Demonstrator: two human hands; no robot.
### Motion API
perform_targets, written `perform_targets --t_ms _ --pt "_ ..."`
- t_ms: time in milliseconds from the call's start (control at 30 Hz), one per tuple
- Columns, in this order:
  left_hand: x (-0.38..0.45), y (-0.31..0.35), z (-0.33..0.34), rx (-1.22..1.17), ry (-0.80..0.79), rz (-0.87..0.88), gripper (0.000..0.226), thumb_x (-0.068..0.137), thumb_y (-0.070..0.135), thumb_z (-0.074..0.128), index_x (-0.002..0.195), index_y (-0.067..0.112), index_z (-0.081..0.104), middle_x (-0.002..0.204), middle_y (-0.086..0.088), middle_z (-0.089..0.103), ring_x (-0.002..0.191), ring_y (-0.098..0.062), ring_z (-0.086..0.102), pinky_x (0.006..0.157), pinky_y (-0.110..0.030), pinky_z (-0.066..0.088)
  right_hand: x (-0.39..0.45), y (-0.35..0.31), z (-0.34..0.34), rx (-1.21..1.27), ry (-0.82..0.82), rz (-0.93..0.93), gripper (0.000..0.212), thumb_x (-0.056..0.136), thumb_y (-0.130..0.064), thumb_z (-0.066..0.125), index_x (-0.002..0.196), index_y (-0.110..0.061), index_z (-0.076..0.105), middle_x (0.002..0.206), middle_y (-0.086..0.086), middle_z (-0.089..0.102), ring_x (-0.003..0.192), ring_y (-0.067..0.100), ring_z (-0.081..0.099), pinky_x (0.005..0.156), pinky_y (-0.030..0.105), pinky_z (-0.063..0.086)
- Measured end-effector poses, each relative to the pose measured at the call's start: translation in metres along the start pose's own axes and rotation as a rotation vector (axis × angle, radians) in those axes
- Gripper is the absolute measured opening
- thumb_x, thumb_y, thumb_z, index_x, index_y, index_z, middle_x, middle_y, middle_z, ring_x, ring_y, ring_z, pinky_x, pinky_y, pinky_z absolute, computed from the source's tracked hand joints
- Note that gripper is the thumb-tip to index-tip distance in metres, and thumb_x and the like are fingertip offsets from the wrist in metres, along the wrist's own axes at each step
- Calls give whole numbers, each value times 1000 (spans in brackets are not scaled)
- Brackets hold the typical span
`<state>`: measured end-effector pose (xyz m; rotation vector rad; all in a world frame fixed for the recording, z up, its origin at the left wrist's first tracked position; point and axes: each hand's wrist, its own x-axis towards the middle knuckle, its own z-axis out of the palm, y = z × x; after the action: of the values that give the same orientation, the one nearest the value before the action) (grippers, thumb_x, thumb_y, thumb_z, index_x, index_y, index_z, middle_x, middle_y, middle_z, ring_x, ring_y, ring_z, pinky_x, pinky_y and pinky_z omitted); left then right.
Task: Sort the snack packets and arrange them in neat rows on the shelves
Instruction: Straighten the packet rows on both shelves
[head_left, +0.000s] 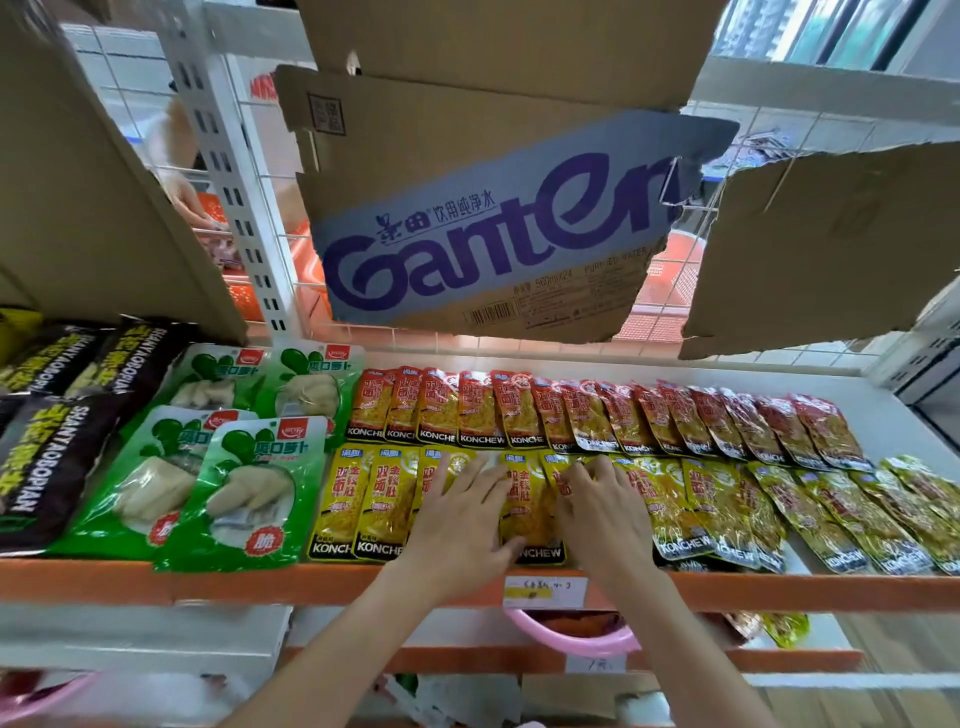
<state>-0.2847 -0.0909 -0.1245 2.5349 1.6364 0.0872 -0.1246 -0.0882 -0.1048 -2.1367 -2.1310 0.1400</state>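
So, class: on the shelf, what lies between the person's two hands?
In the head view, one yellow Konchew packet lies flat between the left hand and the right hand; both hands rest on the yellow row.

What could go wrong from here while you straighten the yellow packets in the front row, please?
1. The yellow packets overlap loosely at the orange shelf edge; a push from the left hand or right hand may slide one off.
2. The red packets lie close behind and could be nudged out of line.
3. The torn cardboard box hangs low overhead and might be bumped.
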Motion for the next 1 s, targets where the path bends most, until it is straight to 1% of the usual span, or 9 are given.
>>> perform_targets --t_ms 133,200,267,433,567,667,800,900,1000 --pt "-8 -8 -4 -35 11 -8 69 89 61 34 145 22 26 156 9 14 144 -10 -5 115 -42 -15 0 -12 0 -42 -58 -2 44 94 -51 37 117 -17 54 123 2 49 117 21 43 96 33 37" --pt "-12 -18 -5 -56 45 -45 74 84 66 18 145 25 25 155 10 16 144 -8 -4 114 -37 -15 -2 -19 4 -70 -78 -21 50 91 -57 38 118 -17 51 124 3 47 119 22 41 98 35 36" --pt "-16 -32 -3 -78 90 -89 84 74 66 3 145 26 25 154 12 19 144 -7 -2 112 -32 -16 -5 -26 9 -61 -77 -60 50 91 -56 40 120 -16 49 125 5 45 120 24 41 97 35 36" --pt "-25 -49 6 -117 92 -138 82 76 62 -2 146 28 23 155 14 15 144 -5 -4 112 -31 -17 -8 -38 11 2 -61 -51 50 91 -57 42 120 -15 44 117 7 44 112 24 44 88 30 39" --pt "-25 -46 5 -155 99 -151 61 91 54 15 146 28 23 155 14 15 144 -5 -3 116 -34 -13 -1 -40 7 312 -161 43 50 89 -39 59 125 -16 35 111 9 47 97 28 53 70 30 37" --pt "-26 -46 4 -180 104 -149 51 98 42 32 146 28 23 155 14 15 144 -5 -4 116 -35 -12 4 -38 2 608 -212 84 38 88 -24 63 119 -23 41 87 -1 56 67 15 54 54 27 39" --pt "-27 -47 5 -190 113 -150 49 98 37 33 146 27 23 155 13 15 144 -6 -3 117 -35 -12 10 -41 -1 904 -150 107 17 88 -23 63 104 -23 56 95 -6 61 75 9 57 67 25 46" --pt "-27 -47 7 -179 125 -156 56 94 44 11 145 27 24 154 14 17 143 -5 -2 116 -34 -12 5 -52 8 802 -191 19 21 89 -20 62 106 -21 50 89 -7 56 70 5 53 58 14 41" --pt "-27 -48 10 -167 133 -148 73 82 46 -7 144 27 26 153 13 19 143 -5 0 116 -32 -12 -3 -56 18 472 -106 -121 29 92 -24 56 119 -22 44 105 1 49 92 16 51 73 23 41"
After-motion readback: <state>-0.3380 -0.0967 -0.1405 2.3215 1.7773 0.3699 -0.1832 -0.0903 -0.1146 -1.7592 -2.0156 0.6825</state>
